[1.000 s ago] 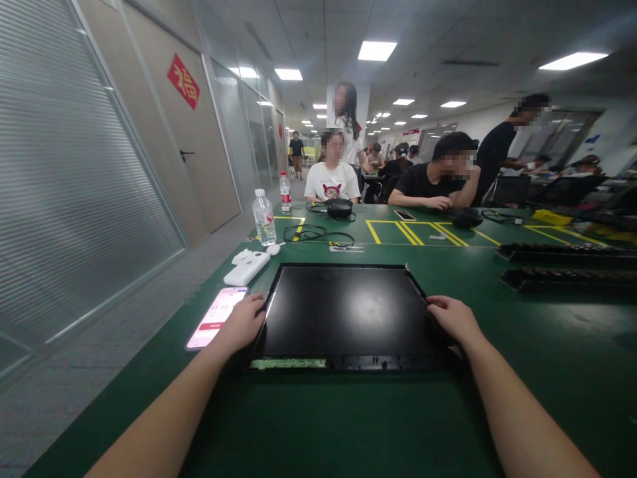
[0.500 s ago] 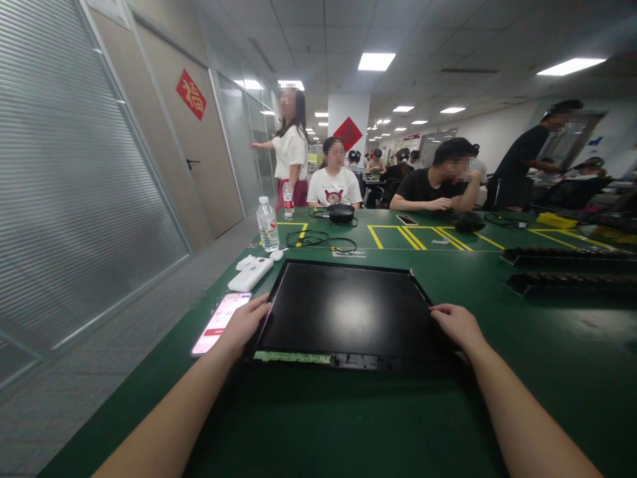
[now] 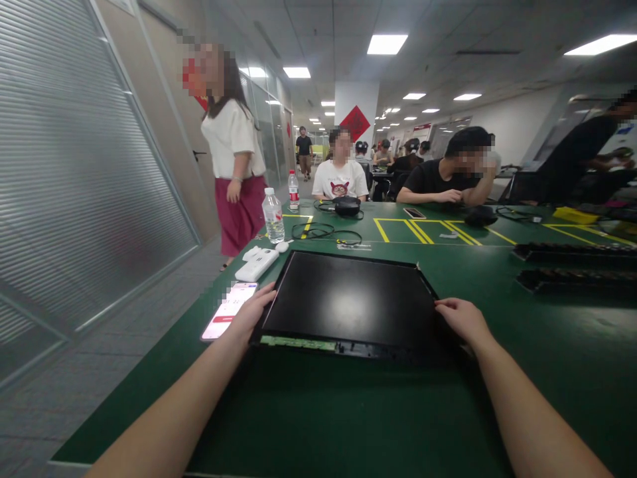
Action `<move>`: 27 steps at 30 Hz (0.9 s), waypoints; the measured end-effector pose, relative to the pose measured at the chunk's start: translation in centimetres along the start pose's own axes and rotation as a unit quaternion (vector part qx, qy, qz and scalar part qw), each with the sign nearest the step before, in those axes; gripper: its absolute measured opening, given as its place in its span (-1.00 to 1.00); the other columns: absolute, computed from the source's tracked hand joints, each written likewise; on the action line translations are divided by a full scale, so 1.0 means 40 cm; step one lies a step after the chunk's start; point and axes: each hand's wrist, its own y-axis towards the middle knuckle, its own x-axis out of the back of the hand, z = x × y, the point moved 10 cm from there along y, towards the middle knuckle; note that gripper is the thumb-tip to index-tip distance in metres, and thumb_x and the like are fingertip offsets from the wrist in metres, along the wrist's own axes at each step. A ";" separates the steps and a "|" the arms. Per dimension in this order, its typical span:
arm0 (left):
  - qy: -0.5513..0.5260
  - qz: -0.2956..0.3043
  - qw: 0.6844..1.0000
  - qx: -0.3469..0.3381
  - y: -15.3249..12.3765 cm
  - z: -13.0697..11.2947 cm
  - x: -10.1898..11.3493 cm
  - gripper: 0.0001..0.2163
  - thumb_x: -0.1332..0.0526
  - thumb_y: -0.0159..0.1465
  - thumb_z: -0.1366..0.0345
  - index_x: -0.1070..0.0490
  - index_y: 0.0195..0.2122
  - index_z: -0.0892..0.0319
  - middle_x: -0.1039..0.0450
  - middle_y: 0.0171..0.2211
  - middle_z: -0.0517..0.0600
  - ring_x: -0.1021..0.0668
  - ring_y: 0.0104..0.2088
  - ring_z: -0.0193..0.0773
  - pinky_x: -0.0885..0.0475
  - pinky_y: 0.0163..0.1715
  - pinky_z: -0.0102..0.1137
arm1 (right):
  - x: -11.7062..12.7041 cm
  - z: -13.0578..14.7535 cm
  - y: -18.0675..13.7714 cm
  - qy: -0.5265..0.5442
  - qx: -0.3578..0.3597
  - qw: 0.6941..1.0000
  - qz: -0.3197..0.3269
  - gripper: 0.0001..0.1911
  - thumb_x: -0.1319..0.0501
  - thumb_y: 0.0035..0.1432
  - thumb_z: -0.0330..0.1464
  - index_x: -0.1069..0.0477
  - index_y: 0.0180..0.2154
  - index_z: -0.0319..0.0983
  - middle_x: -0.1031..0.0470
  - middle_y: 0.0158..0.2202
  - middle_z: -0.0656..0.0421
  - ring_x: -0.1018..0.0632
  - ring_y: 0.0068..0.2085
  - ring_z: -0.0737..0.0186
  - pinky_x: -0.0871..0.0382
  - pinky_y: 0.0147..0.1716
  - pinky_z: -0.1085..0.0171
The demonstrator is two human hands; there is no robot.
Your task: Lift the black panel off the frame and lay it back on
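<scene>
A black flat display panel (image 3: 318, 299) lies in front of me, its dark screen reflecting a bright spot. Along its near edge runs a green circuit strip (image 3: 298, 343). My left hand (image 3: 257, 309) grips the panel's left edge, fingers on the rim and the thumb side hidden. At the opposite edge, my right hand (image 3: 462, 320) pinches the frame between thumb and curled fingers. Just left of my left hand rests a phone (image 3: 229, 313) with a lit pink-white screen. Beyond it lies a white rounded device (image 3: 257, 265).
On the green table (image 3: 497, 372) stand a clear water bottle (image 3: 273, 219) and a red-labelled bottle (image 3: 293, 189). Black cables (image 3: 318, 230) lie past the panel. Long black strips (image 3: 572, 280) are at right. Several people sit or stand around; one person (image 3: 239, 153) walks at left.
The standing person at left has come closer along the aisle. My view has shifted slightly, while both hands keep their hold on the panel's sides.
</scene>
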 end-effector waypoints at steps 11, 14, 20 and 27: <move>-0.017 0.038 0.999 0.019 -0.003 0.015 -0.028 -0.36 -0.40 0.33 0.52 -0.33 0.44 0.22 -0.71 -0.40 -0.01 -0.70 -0.58 -0.17 -0.65 -0.52 -0.39 | 0.000 -0.003 -0.001 -0.009 -0.006 1.000 -0.003 -0.75 -0.29 0.19 -0.31 -0.75 -0.20 -0.18 -0.73 -0.15 0.02 -0.68 -0.18 0.03 -0.43 -0.28 0.19; 0.022 0.033 0.999 0.019 -0.011 0.013 -0.024 -0.16 -0.47 0.26 0.54 -0.18 0.53 0.17 -0.70 -0.44 -0.03 -0.66 -0.64 -0.15 -0.60 -0.62 -0.38 | -0.001 -0.004 0.001 -0.007 -0.007 1.000 -0.003 -0.75 -0.29 0.17 -0.31 -0.75 -0.20 -0.18 -0.73 -0.16 0.02 -0.68 -0.17 0.03 -0.44 -0.27 0.20; 0.068 0.029 0.997 -0.008 -0.028 -0.007 -0.028 -0.26 -0.38 0.32 0.56 -0.24 0.51 0.14 -0.68 -0.47 -0.03 -0.68 -0.60 -0.12 -0.58 -0.63 -0.38 | -0.005 -0.005 0.004 -0.008 -0.009 1.000 0.000 -0.75 -0.29 0.19 -0.32 -0.74 -0.20 -0.20 -0.73 -0.15 0.01 -0.68 -0.14 0.01 -0.45 -0.22 0.20; 0.075 0.040 0.996 -0.004 -0.046 -0.008 -0.040 -0.43 -0.55 0.23 0.40 -0.54 0.27 0.22 -0.76 -0.31 0.09 -0.75 -0.47 -0.10 -0.63 -0.51 -0.39 | -0.005 -0.003 0.006 -0.001 0.000 1.000 -0.004 -0.77 -0.29 0.17 -0.33 -0.74 -0.22 -0.19 -0.74 -0.13 0.01 -0.69 -0.12 0.01 -0.48 -0.15 0.18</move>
